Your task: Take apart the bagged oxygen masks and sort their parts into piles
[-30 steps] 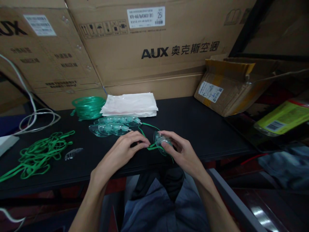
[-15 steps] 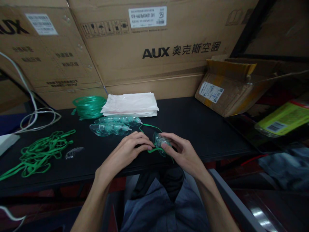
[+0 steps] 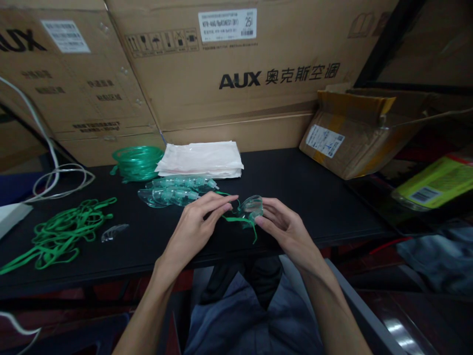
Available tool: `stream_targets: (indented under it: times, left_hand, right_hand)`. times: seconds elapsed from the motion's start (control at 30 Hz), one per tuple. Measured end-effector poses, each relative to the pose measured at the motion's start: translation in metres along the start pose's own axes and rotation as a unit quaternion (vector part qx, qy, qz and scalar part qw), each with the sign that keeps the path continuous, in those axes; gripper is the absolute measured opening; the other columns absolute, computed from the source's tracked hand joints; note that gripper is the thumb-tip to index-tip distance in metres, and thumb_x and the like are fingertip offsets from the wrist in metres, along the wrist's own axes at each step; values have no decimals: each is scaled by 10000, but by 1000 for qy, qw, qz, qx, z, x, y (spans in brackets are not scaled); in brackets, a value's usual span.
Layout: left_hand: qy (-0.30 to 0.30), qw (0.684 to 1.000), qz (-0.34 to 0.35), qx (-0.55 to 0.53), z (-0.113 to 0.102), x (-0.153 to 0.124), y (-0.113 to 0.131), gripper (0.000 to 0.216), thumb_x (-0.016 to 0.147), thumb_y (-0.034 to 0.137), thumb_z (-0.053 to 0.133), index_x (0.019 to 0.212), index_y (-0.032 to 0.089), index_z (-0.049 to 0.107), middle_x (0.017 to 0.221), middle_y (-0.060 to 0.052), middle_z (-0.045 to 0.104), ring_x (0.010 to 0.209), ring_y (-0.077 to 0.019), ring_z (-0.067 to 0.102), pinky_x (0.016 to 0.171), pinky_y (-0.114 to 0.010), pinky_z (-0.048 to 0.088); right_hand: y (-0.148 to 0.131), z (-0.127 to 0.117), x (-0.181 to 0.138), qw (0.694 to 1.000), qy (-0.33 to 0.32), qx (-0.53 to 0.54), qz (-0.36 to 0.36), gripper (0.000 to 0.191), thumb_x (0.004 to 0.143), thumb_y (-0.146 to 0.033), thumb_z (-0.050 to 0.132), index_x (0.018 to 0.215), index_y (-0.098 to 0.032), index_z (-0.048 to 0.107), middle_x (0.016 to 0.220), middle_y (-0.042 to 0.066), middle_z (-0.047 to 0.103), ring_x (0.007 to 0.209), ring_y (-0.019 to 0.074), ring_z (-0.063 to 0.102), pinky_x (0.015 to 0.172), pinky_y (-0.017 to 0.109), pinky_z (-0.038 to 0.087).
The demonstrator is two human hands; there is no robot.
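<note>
Over the front edge of the black table (image 3: 295, 192), my right hand (image 3: 284, 228) holds a clear green-tinted mask (image 3: 252, 205) by its right side, fingers closed on it. My left hand (image 3: 197, 224) reaches to the mask's left side and pinches the green elastic strap (image 3: 240, 220) that hangs from it. Just beyond my hands lies a row of several similar masks (image 3: 175, 190).
A heap of green elastic straps (image 3: 62, 234) and a small clear piece (image 3: 114, 230) lie at the left. A coil of green tubing (image 3: 136, 161) and a stack of white bags (image 3: 201, 159) sit at the back. Cardboard boxes (image 3: 236, 69) wall the rear; an open box (image 3: 351, 130) rests at the right.
Both hands have lifted the mask a little and turned it, so its open side now shows. My left fingers have stretched out along the strap.
</note>
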State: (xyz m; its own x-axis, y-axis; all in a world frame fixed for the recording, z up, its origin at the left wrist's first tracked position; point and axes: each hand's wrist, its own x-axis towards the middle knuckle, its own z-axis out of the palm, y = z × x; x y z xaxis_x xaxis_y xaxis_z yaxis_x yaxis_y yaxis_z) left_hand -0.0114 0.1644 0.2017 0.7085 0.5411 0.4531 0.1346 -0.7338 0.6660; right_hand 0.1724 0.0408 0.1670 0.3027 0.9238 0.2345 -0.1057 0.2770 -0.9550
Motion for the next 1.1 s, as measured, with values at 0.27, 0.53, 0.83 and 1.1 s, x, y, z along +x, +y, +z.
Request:
stream_targets:
  times: [0.27,0.53,0.83,1.1]
  left_hand:
    - [33,998,-42,16,2,-2,1,168,1002,254,631,1139,232,727,1026,2,787,964,-173,734,898,-256,511]
    - [40,997,23,65,5,0,3,85,957,211,697,990,211,776,1020,-4,784,963,-170,716,906,-242,493]
    - [39,996,17,75,6,1,4,91,937,196,720,980,206,800,1013,1,802,939,-161,728,888,-232,500]
    - [53,992,21,116,7,-1,5,105,898,198,768,1000,203,794,936,10,792,811,-153,718,842,-240,504]
  right_hand:
    - [0,0,1,999,4,42,-5,289,875,-288,811,1143,-276,705,1166,20,768,1137,190,713,1031,320,546]
    - [3,-1,1,999,-4,51,-1,276,881,-254,804,1140,-291,715,1167,-2,767,1122,158,715,1018,269,542]
    - [2,0,1,999,-5,33,2,278,856,-252,823,1111,-271,714,1130,8,780,1125,175,726,992,282,572]
    - [5,1,-1,1000,-10,26,-2,283,844,-214,829,1100,-294,736,1117,-15,776,1093,147,731,960,227,577]
